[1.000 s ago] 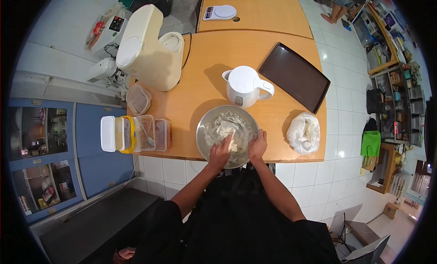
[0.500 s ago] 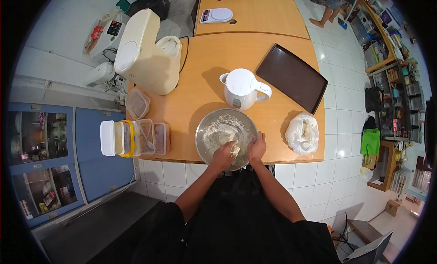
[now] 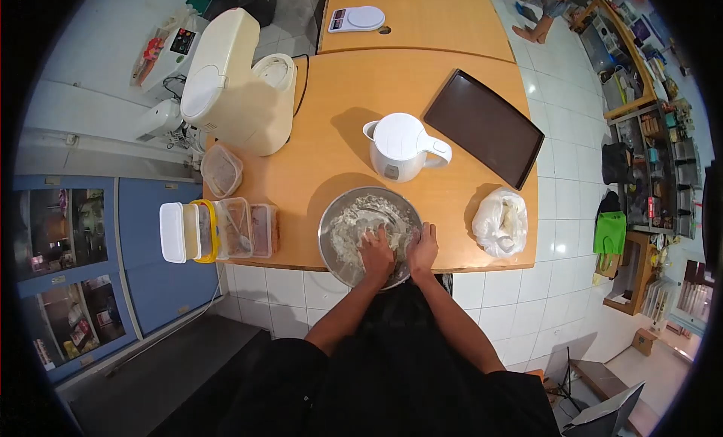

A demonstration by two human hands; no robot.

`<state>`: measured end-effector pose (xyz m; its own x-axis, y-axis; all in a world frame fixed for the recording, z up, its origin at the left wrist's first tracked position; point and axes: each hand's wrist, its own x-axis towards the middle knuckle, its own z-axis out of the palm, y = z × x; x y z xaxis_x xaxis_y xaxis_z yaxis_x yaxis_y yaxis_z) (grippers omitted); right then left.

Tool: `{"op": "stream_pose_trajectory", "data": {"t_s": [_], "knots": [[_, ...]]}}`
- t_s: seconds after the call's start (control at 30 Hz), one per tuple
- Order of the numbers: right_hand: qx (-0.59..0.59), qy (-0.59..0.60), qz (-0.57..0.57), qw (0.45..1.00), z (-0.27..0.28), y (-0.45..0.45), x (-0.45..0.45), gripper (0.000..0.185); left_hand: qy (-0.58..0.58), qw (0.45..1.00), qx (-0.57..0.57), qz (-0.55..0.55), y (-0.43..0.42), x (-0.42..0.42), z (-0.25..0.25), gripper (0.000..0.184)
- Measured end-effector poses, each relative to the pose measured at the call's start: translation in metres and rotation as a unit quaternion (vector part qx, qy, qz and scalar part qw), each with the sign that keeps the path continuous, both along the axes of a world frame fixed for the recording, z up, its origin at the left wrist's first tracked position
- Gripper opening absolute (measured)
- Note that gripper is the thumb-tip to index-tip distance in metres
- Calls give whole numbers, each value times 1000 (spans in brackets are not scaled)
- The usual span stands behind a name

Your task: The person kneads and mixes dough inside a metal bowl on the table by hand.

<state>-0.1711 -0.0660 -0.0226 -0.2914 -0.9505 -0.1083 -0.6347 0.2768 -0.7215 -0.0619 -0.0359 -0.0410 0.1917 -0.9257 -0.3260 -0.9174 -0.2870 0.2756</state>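
A metal bowl (image 3: 328, 249) sits on the desk (image 3: 331, 98) near a white jug (image 3: 399, 139). The left hand (image 3: 377, 258) has its fingers spread in the sticky dough (image 3: 348, 230) inside; the right hand's (image 3: 422, 250) fingers hold the bowl's side.

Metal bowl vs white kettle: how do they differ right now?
- Opening: the metal bowl is open-topped, showing a pale floury mix; the white kettle has its lid on.
- Contact: the bowl has the left hand in its mix and the right hand at its rim; no hand touches the kettle.
- Colour: bowl silvery, kettle white.
Shared: both are on the wooden table.
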Motion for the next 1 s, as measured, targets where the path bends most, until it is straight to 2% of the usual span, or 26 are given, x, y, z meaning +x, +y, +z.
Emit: {"op": "stream_pose_trajectory", "data": {"t_s": [0.17,0.33,0.37,0.47,0.6,0.7,0.8,0.83,0.97,1.0], "knots": [[14,7,23,1000,7,4,-1,18,-63,995,-72,4,-15,17,-60,65],[25,16,24,999,1,7,-2,20,-110,990,-77,-35,-47,30,-53,73],[28,17,21,999,2,7,-2,21,-141,982,-119,-34,-55,35,-66,74],[32,27,17,999,2,6,0,20,-119,981,-153,-20,-69,46,-84,70],[47,6,2,999,7,2,2,19,33,984,-167,46,-71,49,-66,69],[36,16,-12,999,6,3,5,18,216,963,-140,74,-70,57,-48,73],[44,15,-24,999,7,1,5,18,53,984,-168,-33,-49,57,-56,77],[38,17,-23,999,9,-2,6,17,42,995,-65,-70,-48,57,-34,80],[34,16,-21,999,11,-8,11,16,44,989,32,-141,-27,53,29,82],[38,16,-22,999,11,-8,11,16,47,991,31,-124,-18,53,24,81]]}}
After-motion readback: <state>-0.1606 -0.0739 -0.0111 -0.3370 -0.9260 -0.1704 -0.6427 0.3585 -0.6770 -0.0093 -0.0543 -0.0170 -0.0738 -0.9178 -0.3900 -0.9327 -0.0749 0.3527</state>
